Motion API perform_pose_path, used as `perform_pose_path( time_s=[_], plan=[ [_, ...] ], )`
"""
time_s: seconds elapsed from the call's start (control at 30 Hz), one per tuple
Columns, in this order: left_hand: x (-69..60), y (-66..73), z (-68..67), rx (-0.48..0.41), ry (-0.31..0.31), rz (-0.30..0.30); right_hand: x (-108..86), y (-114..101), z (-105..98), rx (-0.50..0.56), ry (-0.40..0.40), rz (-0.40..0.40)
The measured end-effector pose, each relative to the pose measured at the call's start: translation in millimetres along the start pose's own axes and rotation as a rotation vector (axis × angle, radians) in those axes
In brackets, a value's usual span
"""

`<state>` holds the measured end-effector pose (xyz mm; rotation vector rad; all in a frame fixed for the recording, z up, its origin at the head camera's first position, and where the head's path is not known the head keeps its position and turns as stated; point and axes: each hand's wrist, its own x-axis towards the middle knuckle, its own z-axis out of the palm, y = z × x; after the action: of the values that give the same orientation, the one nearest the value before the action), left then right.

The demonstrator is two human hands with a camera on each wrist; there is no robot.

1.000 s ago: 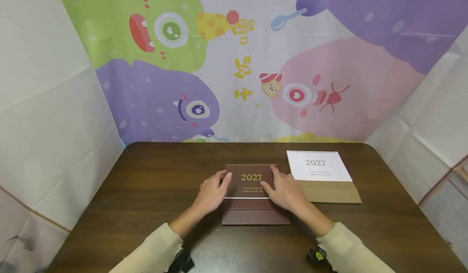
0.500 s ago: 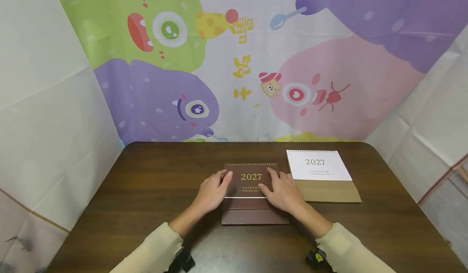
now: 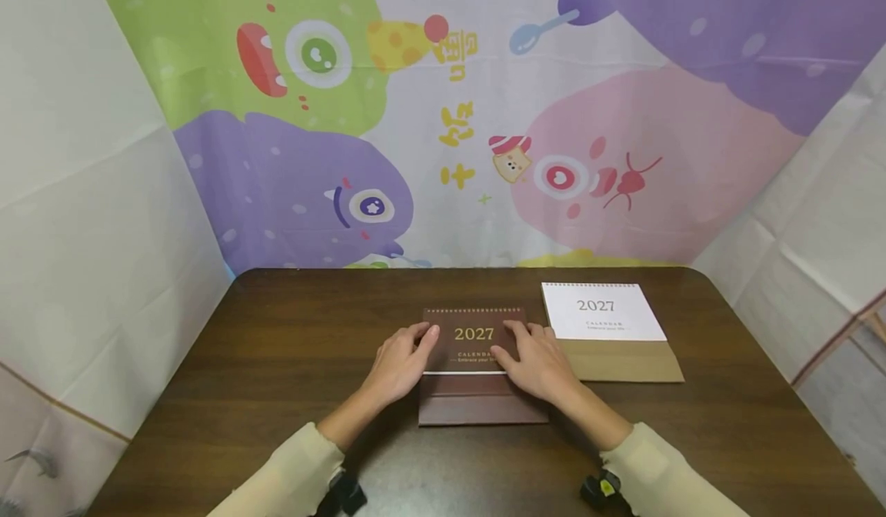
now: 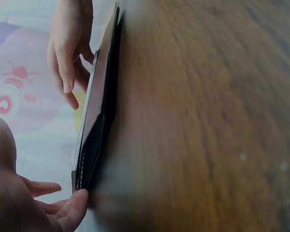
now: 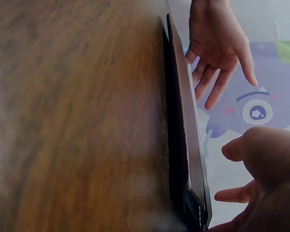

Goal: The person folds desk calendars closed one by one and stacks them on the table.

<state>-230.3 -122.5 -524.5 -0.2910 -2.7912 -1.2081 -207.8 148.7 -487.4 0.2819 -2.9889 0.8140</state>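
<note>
A brown desk calendar (image 3: 457, 353) marked 2027 lies low on the table, its spiral binding along the far edge. At its left side is my left hand (image 3: 398, 365), with fingers extended loosely; in the left wrist view, fingertips (image 4: 78, 202) touch the calendar's edge near the binding. My right hand (image 3: 543, 363) lies at the right side, thumb and index finger spread over the cover. From the right wrist view, its lower fingers (image 5: 229, 225) reach the calendar's edge, partly out of frame. Neither hand curls round the calendar.
A second desk calendar (image 3: 605, 323), white with a tan base, stands at the back right, close to my right hand. The dark wooden table (image 3: 298, 348) ends at a cartoon-printed cloth (image 3: 477, 225) behind. Pale cloth walls (image 3: 104, 194) enclose both sides.
My right index finger has drawn back slightly from the brown calendar's binding. The left hand and both calendars look the same, apart from a small camera shift.
</note>
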Motion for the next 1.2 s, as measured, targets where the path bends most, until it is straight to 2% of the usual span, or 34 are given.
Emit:
perform_pose_path(
  time_s=[0.2, 0.43, 0.63, 0.87, 1.0, 1.2],
  plan=[
    [2.7, -7.5, 3.5, 0.029, 0.001, -0.003, 3.8, 8.4, 6.5, 0.043, 0.051, -0.020],
    [7.3, -10.4, 2.4, 0.018, 0.007, -0.027, 2.0, -2.6, -3.5, 0.108, 0.063, -0.002],
    [7.2, -10.8, 0.4, -0.006, 0.011, -0.033, 14.6, 19.8, 17.8, 0.147, 0.107, -0.010],
    [6.6, -9.0, 3.1, -0.046, 0.051, -0.004, 19.9, 24.8, 23.1, 0.169, 0.128, -0.016],
    [5.3, -5.9, 2.8, -0.065, 0.050, 0.005, 20.4, 27.2, 24.3, 0.169, 0.129, -0.039],
    [2.9, -4.9, 3.3, -0.030, 0.042, 0.027, 21.9, 31.8, 26.3, 0.153, 0.109, -0.060]
  ],
)
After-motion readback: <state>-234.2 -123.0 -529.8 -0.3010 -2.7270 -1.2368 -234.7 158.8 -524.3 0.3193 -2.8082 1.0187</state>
